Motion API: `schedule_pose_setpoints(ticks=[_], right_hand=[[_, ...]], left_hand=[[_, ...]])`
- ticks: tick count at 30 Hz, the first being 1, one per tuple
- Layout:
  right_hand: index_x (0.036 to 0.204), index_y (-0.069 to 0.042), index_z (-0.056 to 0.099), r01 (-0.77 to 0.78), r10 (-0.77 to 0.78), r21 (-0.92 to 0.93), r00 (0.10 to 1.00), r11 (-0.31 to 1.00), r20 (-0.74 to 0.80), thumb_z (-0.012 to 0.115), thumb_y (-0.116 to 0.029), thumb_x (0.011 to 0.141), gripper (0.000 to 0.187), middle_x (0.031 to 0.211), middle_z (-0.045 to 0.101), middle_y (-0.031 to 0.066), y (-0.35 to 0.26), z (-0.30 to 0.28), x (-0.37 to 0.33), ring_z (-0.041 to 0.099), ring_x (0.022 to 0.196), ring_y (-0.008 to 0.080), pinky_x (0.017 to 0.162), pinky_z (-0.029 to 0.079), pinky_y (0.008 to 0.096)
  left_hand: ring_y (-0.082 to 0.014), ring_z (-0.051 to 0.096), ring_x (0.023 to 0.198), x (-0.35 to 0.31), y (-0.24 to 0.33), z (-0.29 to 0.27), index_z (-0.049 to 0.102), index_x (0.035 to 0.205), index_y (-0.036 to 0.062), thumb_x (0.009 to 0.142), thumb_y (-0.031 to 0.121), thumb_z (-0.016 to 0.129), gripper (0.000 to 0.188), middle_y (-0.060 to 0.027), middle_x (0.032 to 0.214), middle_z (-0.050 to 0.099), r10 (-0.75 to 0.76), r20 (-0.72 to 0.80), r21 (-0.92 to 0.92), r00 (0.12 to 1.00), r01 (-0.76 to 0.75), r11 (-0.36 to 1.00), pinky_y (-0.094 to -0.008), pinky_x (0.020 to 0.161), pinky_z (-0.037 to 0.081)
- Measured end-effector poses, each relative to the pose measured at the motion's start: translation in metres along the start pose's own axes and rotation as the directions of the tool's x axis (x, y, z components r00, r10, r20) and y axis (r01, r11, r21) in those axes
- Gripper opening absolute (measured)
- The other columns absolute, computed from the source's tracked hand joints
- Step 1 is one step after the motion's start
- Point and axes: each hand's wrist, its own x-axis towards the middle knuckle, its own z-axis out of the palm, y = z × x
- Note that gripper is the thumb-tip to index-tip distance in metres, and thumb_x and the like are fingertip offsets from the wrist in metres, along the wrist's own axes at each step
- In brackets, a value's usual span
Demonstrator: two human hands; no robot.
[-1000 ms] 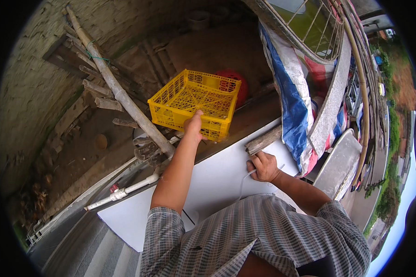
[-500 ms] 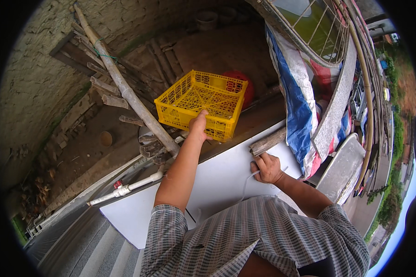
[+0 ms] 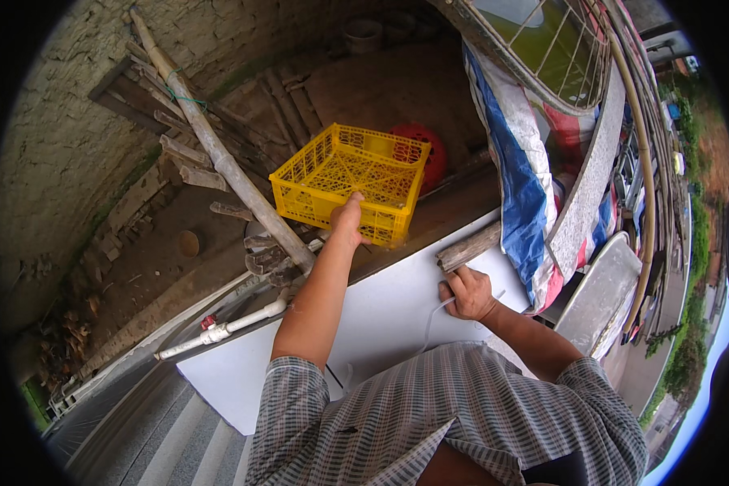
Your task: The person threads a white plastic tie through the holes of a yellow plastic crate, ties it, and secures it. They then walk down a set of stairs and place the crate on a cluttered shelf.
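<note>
One yellow plastic lattice crate [image 3: 351,182] sits at the far middle of the scene on a dark ledge, with one round red plastic object [image 3: 426,151] just behind its right far corner. The left hand [image 3: 349,220] reaches far out, arm nearly straight, and rests on the crate's near rim; its fingers curl over the edge, though how firmly they grip cannot be told. One flat white board [image 3: 381,316] lies nearer, slanting from near left to far right. The right hand [image 3: 467,292], elbow bent, lies on the board's right part with fingers closed around one thin white cord [image 3: 431,320] that trails back toward the person's checked shirt. One short weathered wooden block [image 3: 469,247] rests on the board's far edge, just beyond that hand. One white plastic pipe [image 3: 219,330] with a small red valve lies to the left. One long pale wooden pole [image 3: 219,154] leans across a heap of timber scraps at the far left. One blue, white and red striped tarpaulin [image 3: 520,174] hangs at the right.
</note>
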Motion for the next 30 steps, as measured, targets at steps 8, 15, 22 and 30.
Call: schedule_pose_setpoints(ticks=[8,15,22,30], right_hand=[[0.113,0.003,0.064,0.008,-0.008,0.004,1.000,1.000,0.004,0.072,-0.009,0.079,0.037,0.092,0.062,0.0143,-0.001,-0.001,0.001,0.066,0.064,0.0261,0.055,0.057,0.0361],[0.113,0.003,0.065,0.008,-0.008,0.006,1.000,1.000,-0.009,0.072,-0.010,0.080,0.036,0.093,0.063,0.0144,0.000,0.001,0.000,0.066,0.063,0.0260,0.054,0.057,0.0362],[0.110,0.002,0.065,0.008,-0.008,0.015,1.000,1.000,-0.019,0.072,-0.010,0.080,0.034,0.092,0.063,0.0134,0.001,0.003,-0.002,0.065,0.061,0.0253,0.053,0.056,0.0360],[0.108,0.001,0.065,0.011,-0.011,0.018,1.000,1.000,-0.020,0.073,-0.010,0.080,0.032,0.091,0.063,0.0126,0.002,0.005,-0.004,0.065,0.061,0.0248,0.052,0.056,0.0358]], left_hand=[[-0.0562,0.053,0.129,-0.005,0.000,0.001,0.047,0.147,0.0021,0.097,0.041,0.069,0.067,-0.0257,0.150,0.050,0.022,-0.025,-0.029,0.999,-0.023,0.999,-0.0854,0.097,0.036],[-0.0539,0.048,0.136,-0.009,-0.001,0.001,0.043,0.151,0.0042,0.100,0.040,0.065,0.066,-0.0248,0.156,0.043,0.028,-0.011,-0.003,1.000,-0.028,1.000,-0.0834,0.101,0.037],[-0.0482,0.045,0.141,0.000,-0.003,-0.002,0.041,0.154,0.0100,0.103,0.036,0.060,0.061,-0.0177,0.159,0.041,-0.003,-0.006,0.044,1.000,0.003,0.999,-0.0808,0.101,0.042],[-0.0483,0.047,0.139,-0.007,-0.004,-0.001,0.042,0.152,0.0079,0.103,0.032,0.058,0.057,-0.0186,0.158,0.042,0.022,0.016,0.079,1.000,-0.023,0.997,-0.0786,0.099,0.045]])
